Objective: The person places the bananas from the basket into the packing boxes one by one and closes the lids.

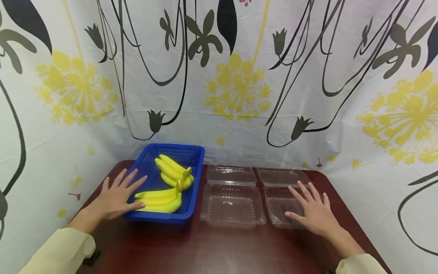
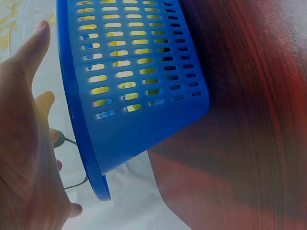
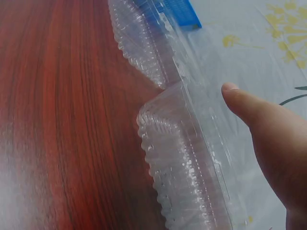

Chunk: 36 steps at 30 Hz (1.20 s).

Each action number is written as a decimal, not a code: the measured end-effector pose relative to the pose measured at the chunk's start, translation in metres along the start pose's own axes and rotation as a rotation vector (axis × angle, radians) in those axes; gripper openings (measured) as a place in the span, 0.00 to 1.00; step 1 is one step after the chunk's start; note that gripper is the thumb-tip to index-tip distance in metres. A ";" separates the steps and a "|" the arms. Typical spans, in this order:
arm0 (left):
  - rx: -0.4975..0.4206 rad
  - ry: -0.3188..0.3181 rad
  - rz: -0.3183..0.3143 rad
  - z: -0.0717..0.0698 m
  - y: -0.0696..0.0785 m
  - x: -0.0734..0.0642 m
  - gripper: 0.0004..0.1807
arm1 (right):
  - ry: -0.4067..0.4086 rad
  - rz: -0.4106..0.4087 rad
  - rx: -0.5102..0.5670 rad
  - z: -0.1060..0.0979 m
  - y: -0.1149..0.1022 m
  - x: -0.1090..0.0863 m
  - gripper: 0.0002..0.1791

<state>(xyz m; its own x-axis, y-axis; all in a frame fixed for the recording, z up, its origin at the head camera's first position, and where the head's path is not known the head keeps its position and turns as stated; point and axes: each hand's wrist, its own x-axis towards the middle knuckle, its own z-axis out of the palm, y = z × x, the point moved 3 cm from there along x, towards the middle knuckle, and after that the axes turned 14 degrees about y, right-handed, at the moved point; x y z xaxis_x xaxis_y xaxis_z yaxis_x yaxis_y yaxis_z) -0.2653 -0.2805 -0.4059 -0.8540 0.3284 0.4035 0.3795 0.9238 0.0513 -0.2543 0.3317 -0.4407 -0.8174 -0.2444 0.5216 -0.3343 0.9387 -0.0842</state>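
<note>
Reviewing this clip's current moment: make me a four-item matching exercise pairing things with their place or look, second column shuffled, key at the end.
Column 1
1. Banana bunches
2. Plastic containers
3. Left hand
4. Right hand

Column 2
A. Fingers spread, at the see-through container farther right in the head view
B. Yellow, inside the blue basket
C. See-through, side by side on the dark red table
D. Fingers spread, at the basket's left edge in the head view

Right pairs: 1-B, 2-C, 3-D, 4-A
</note>
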 end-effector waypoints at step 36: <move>-0.209 0.000 0.004 0.001 0.047 0.051 0.49 | 0.128 0.112 0.415 0.026 -0.081 0.005 0.49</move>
<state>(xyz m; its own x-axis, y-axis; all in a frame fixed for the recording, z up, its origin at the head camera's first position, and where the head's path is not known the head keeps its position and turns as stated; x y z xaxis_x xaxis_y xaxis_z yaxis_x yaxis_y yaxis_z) -0.2915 -0.2199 -0.3839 -0.8523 0.3323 0.4040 0.4487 0.8614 0.2380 -0.2435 0.2480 -0.4533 -0.8034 -0.0902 0.5886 -0.4285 0.7740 -0.4662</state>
